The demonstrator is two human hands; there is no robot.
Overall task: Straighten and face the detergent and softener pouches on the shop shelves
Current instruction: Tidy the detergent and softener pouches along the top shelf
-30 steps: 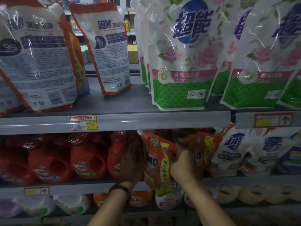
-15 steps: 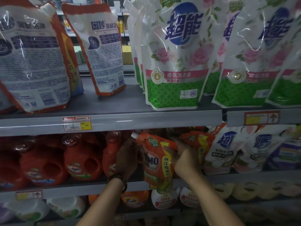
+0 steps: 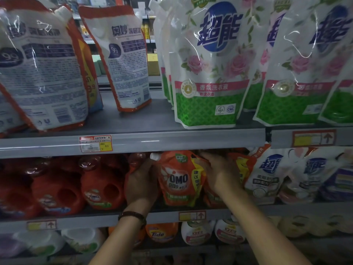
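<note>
currently the orange omo pouch [image 3: 178, 178] stands between left hand [image 3: 141, 184] and right hand [image 3: 219, 175], both gripping its sides.

The orange OMO pouch [image 3: 178, 180], which a second ago hung tilted with its bottom dipping past the front edge of the middle shelf [image 3: 91, 219], now stands nearly upright on that shelf. Its bottom sits above the edge and its label is turned squarely outward. The person's right hand [image 3: 219, 173] has climbed from the pouch's mid-right side to its upper right corner, fingers reaching across the yellow panel. The left hand [image 3: 141, 184] has shifted up along the left edge, closer to the white spout cap.
</note>
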